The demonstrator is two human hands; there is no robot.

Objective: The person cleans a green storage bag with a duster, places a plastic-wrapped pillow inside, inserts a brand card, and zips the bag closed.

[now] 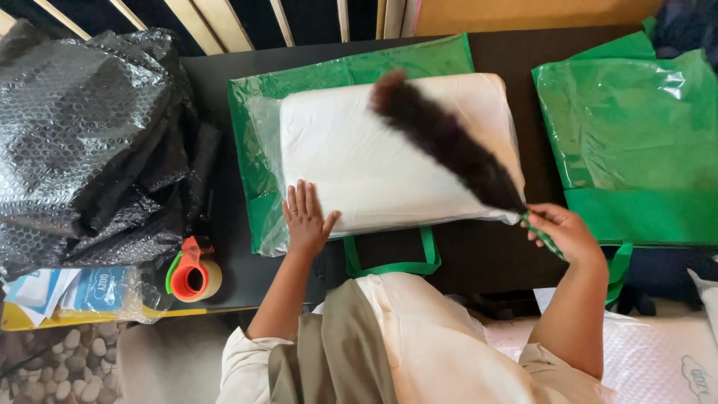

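Note:
A white pillow (359, 157) wrapped in clear plastic lies on a flat green bag (258, 112) on the black table. My left hand (305, 217) rests flat on the pillow's near left corner, fingers spread. My right hand (562, 230) grips the green handle of a dark feather duster (441, 138). The duster's plume lies diagonally across the pillow, its tip toward the far side.
A heap of black bubble wrap (90, 142) fills the left side. An orange tape dispenser (191, 273) stands near the table's front left edge beside packaged papers (67, 290). Another green bag (636, 135) lies at the right. A white packaged item (666, 359) sits lower right.

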